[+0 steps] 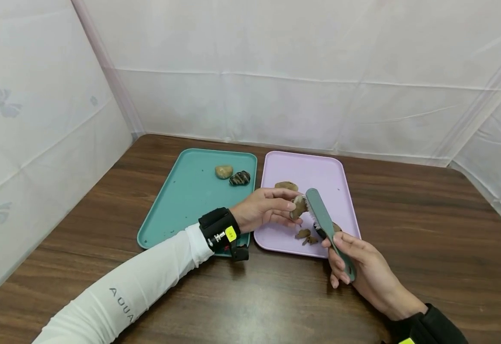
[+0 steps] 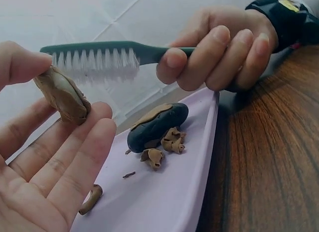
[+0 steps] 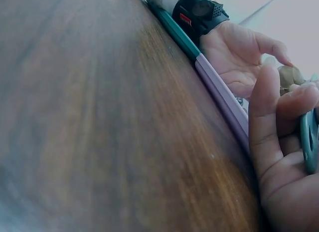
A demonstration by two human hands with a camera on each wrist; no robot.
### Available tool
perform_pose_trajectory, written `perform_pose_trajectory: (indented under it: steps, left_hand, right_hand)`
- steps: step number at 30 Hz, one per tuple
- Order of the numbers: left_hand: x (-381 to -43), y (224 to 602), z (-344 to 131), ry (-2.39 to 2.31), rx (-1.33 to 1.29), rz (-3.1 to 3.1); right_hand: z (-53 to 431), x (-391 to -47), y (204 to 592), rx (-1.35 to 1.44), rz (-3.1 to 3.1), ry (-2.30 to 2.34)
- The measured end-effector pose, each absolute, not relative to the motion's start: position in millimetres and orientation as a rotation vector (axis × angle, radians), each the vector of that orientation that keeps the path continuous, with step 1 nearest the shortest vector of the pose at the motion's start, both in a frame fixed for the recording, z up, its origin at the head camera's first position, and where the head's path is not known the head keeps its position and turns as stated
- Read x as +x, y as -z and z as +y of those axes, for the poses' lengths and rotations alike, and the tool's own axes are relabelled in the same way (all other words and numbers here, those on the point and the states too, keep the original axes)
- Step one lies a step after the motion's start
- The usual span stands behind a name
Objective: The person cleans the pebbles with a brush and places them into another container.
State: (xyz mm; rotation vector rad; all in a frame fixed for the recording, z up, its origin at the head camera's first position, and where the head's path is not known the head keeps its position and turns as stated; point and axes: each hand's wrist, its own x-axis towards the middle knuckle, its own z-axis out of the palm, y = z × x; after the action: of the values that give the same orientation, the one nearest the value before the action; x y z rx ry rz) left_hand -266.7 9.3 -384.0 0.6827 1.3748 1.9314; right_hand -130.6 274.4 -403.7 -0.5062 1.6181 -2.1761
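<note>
Over the lilac tray (image 1: pixel 306 167), my left hand (image 1: pixel 267 209) pinches a pale stone (image 2: pixel 62 95) partly coated in brown clay-like stuff, thumb on top and fingers below. My right hand (image 1: pixel 364 267) grips the handle of a green brush (image 1: pixel 321 212) with white bristles. The bristles (image 2: pixel 97 65) are right against the stone's edge, near the left thumb. Below them on the lilac tray lies a dark stone (image 2: pixel 158 127) with a brown strip on top. Curled brown scraps (image 2: pixel 153 158) are beside it. In the right wrist view, fingers partly hide the brush and stone.
A teal tray (image 1: pixel 181 200) stands to the left, bearing a tan stone (image 1: pixel 223 172) and a black striped stone (image 1: pixel 239 178). Another brown-coated stone (image 1: pixel 286 185) lies on the lilac tray behind the left hand. White sheeting (image 1: pixel 242 105) rises behind the wooden table (image 1: pixel 414 229).
</note>
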Motion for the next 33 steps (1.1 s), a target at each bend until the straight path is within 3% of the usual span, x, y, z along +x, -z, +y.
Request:
perform_pose_trajectory:
  steps: [33]
  left_hand:
    - [-263.6,381.7,11.6,-1.999,0.625,1.316]
  right_hand:
    - [273.7,-129.3,401.7,-0.516,1.588,2.275]
